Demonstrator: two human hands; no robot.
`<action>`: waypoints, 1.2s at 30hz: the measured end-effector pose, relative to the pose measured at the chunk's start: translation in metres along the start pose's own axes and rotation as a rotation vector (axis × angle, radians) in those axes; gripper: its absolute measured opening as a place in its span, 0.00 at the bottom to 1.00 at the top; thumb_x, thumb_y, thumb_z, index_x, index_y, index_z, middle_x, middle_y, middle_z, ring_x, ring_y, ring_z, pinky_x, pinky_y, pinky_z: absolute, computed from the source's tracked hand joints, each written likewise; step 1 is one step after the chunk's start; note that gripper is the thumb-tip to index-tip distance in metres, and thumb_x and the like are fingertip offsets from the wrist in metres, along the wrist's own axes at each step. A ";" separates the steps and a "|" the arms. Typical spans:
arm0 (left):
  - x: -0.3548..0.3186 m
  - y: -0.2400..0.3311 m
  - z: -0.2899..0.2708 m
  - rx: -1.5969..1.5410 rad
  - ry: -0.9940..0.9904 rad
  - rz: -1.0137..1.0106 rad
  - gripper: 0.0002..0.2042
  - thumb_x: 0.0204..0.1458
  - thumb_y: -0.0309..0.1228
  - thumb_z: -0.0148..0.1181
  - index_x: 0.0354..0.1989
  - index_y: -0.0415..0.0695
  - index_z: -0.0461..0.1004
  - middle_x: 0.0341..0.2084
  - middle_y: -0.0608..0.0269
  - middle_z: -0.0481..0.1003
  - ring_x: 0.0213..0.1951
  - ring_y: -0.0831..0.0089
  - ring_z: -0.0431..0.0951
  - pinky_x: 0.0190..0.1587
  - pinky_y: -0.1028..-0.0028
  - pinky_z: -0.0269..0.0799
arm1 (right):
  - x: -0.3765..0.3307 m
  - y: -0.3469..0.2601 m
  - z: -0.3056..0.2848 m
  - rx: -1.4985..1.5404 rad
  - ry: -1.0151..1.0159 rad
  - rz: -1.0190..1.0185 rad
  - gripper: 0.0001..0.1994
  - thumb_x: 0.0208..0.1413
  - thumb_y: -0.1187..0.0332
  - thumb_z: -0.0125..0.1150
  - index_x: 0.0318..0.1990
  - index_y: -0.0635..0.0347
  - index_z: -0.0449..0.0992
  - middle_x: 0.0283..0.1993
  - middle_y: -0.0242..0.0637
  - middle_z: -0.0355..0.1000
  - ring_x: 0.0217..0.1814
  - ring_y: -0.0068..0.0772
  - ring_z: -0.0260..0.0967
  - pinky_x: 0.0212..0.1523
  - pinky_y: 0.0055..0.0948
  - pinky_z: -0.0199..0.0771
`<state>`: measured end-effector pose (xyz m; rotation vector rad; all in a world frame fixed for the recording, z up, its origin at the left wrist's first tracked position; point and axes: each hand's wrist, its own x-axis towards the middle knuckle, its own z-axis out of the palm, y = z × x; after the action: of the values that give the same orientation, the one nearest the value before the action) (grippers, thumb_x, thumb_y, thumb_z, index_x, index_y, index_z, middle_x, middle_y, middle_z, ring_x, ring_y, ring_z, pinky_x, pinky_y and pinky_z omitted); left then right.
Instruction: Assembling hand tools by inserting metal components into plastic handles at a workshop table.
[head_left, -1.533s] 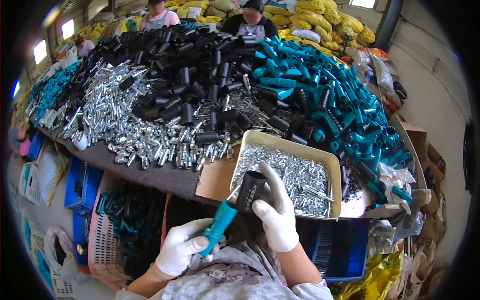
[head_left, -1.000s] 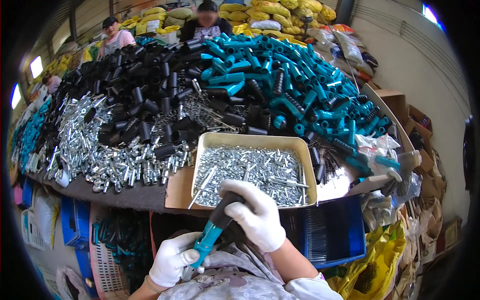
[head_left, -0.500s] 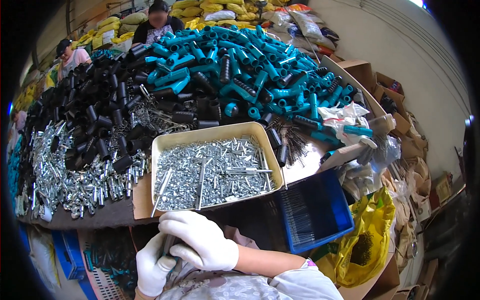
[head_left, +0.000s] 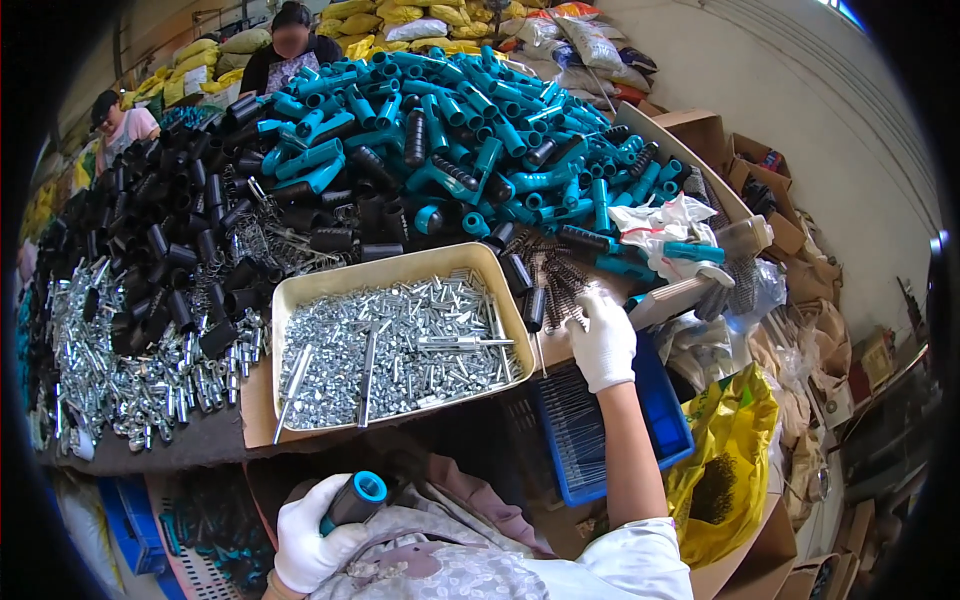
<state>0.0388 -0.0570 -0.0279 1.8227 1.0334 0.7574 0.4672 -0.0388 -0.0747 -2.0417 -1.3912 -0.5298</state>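
My left hand, in a white glove, is wrapped round a black plastic handle with a teal ring at its upper end, close to my lap. My right hand, gloved too, reaches forward over the right side of the table, its thumb apart from its fingers. Its fingertips are at the near edge of a heap of small dark coil springs; nothing shows in its grasp. Left of it stands a cream tray full of small shiny metal pins, with several longer metal rods lying on top.
A big pile of teal handles covers the back. Black sleeves and loose metal parts lie to the left. A blue bin of thin wire rods sits under my right forearm, beside a yellow sack. Two people stand beyond the pile.
My right hand has left the handle by my left hand and stretched out to the springs. The handle's teal end now shows in my left hand. The view has shifted slightly right.
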 end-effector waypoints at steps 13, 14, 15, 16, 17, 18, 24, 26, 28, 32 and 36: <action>0.000 -0.003 -0.001 -0.040 -0.056 -0.150 0.36 0.49 0.55 0.68 0.55 0.35 0.72 0.35 0.52 0.81 0.37 0.68 0.83 0.43 0.71 0.75 | -0.009 -0.096 -0.034 0.889 -0.046 0.215 0.08 0.59 0.73 0.51 0.40 0.63 0.77 0.38 0.44 0.74 0.38 0.42 0.73 0.45 0.37 0.73; 0.005 -0.001 0.002 -0.052 -0.096 -0.135 0.35 0.50 0.54 0.68 0.56 0.35 0.72 0.35 0.52 0.81 0.38 0.69 0.83 0.43 0.72 0.75 | -0.022 -0.113 -0.052 0.833 -0.221 0.029 0.07 0.56 0.74 0.55 0.40 0.61 0.77 0.37 0.45 0.73 0.38 0.47 0.73 0.43 0.39 0.74; 0.009 0.002 0.002 -0.048 -0.124 -0.131 0.35 0.50 0.53 0.68 0.57 0.35 0.71 0.35 0.53 0.81 0.38 0.69 0.83 0.43 0.72 0.75 | -0.026 -0.134 -0.063 0.886 -0.282 -0.307 0.06 0.54 0.74 0.59 0.39 0.60 0.77 0.35 0.45 0.73 0.37 0.50 0.73 0.41 0.41 0.74; 0.014 0.009 0.002 0.002 -0.093 -0.042 0.34 0.50 0.50 0.69 0.57 0.36 0.71 0.35 0.54 0.81 0.37 0.69 0.83 0.43 0.72 0.76 | -0.023 -0.154 -0.076 0.976 -0.487 -0.441 0.06 0.53 0.74 0.60 0.39 0.58 0.77 0.34 0.42 0.73 0.36 0.48 0.73 0.39 0.39 0.74; 0.014 0.011 0.000 0.002 -0.087 -0.037 0.34 0.50 0.50 0.69 0.57 0.36 0.71 0.35 0.54 0.81 0.37 0.69 0.83 0.43 0.72 0.76 | -0.028 -0.165 -0.080 0.995 -0.554 -0.448 0.06 0.53 0.72 0.62 0.39 0.56 0.77 0.33 0.39 0.72 0.35 0.44 0.73 0.38 0.36 0.74; 0.014 0.012 -0.003 -0.032 -0.080 -0.039 0.33 0.50 0.49 0.69 0.57 0.36 0.71 0.35 0.54 0.81 0.37 0.70 0.83 0.43 0.71 0.76 | -0.025 -0.167 -0.079 0.991 -0.533 -0.503 0.06 0.53 0.71 0.63 0.39 0.55 0.77 0.32 0.38 0.71 0.34 0.43 0.73 0.35 0.36 0.73; 0.013 0.010 -0.013 0.225 -0.070 0.175 0.30 0.40 0.41 0.76 0.51 0.37 0.76 0.34 0.47 0.80 0.35 0.51 0.82 0.38 0.67 0.77 | -0.024 -0.206 -0.073 0.890 -0.516 -0.702 0.06 0.55 0.68 0.61 0.39 0.55 0.72 0.29 0.37 0.69 0.30 0.42 0.72 0.29 0.37 0.70; 0.012 0.001 -0.012 0.199 -0.027 0.177 0.31 0.41 0.44 0.76 0.51 0.36 0.75 0.34 0.48 0.80 0.36 0.53 0.83 0.39 0.67 0.77 | -0.023 -0.210 -0.062 0.988 -0.493 -0.700 0.06 0.56 0.68 0.61 0.38 0.55 0.73 0.30 0.38 0.70 0.31 0.43 0.72 0.29 0.37 0.71; 0.009 0.000 -0.011 0.043 0.037 0.097 0.33 0.44 0.48 0.73 0.52 0.36 0.74 0.35 0.49 0.80 0.36 0.58 0.84 0.39 0.68 0.77 | -0.012 -0.211 -0.055 1.032 -0.508 -0.733 0.05 0.56 0.68 0.61 0.38 0.55 0.73 0.30 0.38 0.70 0.31 0.44 0.73 0.29 0.37 0.72; 0.014 0.009 -0.014 -0.052 0.079 0.090 0.35 0.46 0.53 0.70 0.53 0.35 0.74 0.35 0.50 0.81 0.37 0.62 0.85 0.40 0.70 0.77 | 0.002 -0.225 -0.057 1.049 -0.562 -0.832 0.06 0.59 0.66 0.59 0.39 0.56 0.72 0.31 0.39 0.71 0.30 0.47 0.73 0.29 0.40 0.73; 0.022 -0.002 -0.016 0.112 0.140 0.162 0.34 0.45 0.51 0.72 0.53 0.37 0.74 0.35 0.50 0.81 0.36 0.60 0.84 0.39 0.70 0.77 | 0.072 -0.216 -0.029 1.146 -1.111 -0.976 0.12 0.60 0.59 0.57 0.44 0.55 0.73 0.35 0.43 0.76 0.36 0.52 0.75 0.36 0.40 0.75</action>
<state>0.0349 -0.0305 -0.0212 1.9905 1.0440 0.9530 0.2929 0.0483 0.0470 -0.5044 -2.4226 1.0519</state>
